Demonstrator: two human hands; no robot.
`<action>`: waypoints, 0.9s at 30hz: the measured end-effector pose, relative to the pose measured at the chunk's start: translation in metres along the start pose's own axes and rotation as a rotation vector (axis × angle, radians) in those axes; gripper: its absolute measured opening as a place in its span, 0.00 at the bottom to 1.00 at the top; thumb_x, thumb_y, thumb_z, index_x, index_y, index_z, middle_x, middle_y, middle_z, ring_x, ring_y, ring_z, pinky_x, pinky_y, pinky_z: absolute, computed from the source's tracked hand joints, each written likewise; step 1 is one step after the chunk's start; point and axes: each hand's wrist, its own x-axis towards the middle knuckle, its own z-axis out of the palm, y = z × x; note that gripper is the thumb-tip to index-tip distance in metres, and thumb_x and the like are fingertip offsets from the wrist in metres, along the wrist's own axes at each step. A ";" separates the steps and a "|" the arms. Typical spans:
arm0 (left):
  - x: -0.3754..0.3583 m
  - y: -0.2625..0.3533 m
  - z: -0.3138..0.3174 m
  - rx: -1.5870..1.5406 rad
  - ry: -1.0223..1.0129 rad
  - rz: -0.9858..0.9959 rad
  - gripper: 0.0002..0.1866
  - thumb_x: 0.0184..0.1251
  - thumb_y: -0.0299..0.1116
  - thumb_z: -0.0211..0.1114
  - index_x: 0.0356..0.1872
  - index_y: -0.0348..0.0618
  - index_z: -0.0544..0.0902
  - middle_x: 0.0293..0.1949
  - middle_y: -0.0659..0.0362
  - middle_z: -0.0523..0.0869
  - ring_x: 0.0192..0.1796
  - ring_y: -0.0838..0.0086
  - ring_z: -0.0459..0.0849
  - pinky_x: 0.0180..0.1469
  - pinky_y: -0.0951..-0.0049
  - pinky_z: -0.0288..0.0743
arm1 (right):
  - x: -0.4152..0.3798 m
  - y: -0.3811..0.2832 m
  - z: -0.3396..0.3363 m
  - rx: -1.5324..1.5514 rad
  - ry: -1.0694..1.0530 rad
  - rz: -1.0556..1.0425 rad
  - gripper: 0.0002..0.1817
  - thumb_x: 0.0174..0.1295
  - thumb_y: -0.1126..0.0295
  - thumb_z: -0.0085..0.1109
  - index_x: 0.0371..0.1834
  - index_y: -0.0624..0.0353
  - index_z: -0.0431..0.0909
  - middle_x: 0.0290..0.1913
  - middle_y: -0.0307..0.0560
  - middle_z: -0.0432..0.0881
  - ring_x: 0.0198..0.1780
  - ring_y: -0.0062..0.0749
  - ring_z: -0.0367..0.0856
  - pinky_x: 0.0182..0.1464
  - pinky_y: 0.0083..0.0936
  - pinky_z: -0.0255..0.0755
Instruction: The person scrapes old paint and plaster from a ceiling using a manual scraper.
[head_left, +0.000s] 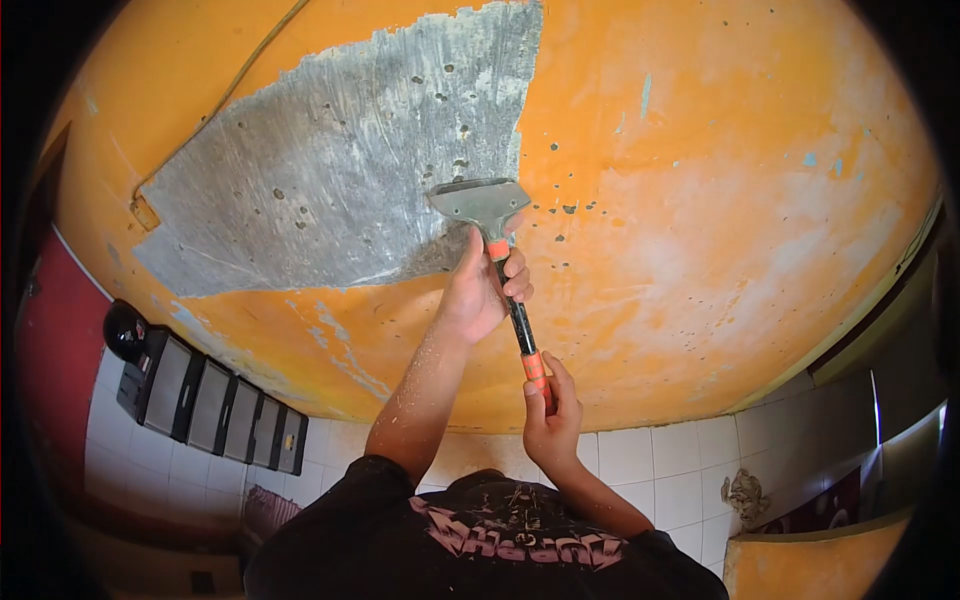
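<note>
A long-handled scraper [516,310] with a wide grey metal head lies against the wall, its blade at the lower right of a bare grey patch [350,150] in the orange paint [700,280]. My left hand [482,290] is wrapped round the upper shaft, just below the head, with the thumb up along it. Lower down, my right hand [552,415] grips the orange end of the handle. Pale flakes dust my left forearm. Small dark holes dot the wall to the right of the blade and within the grey patch.
A cable [240,75] runs down the wall's upper left to a small box [145,212]. At lower left stands a dark drawer unit [210,400] with a black round object [124,330] at its end. White floor tiles [625,457] and an orange ledge [815,565] show below.
</note>
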 end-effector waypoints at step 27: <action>0.016 0.041 0.025 0.097 -0.098 -0.114 0.31 0.77 0.66 0.41 0.56 0.48 0.73 0.25 0.63 0.73 0.24 0.74 0.72 0.33 0.68 0.69 | 0.002 -0.071 0.042 0.062 0.150 0.219 0.23 0.75 0.74 0.52 0.72 0.65 0.69 0.30 0.32 0.75 0.28 0.10 0.67 0.30 0.12 0.62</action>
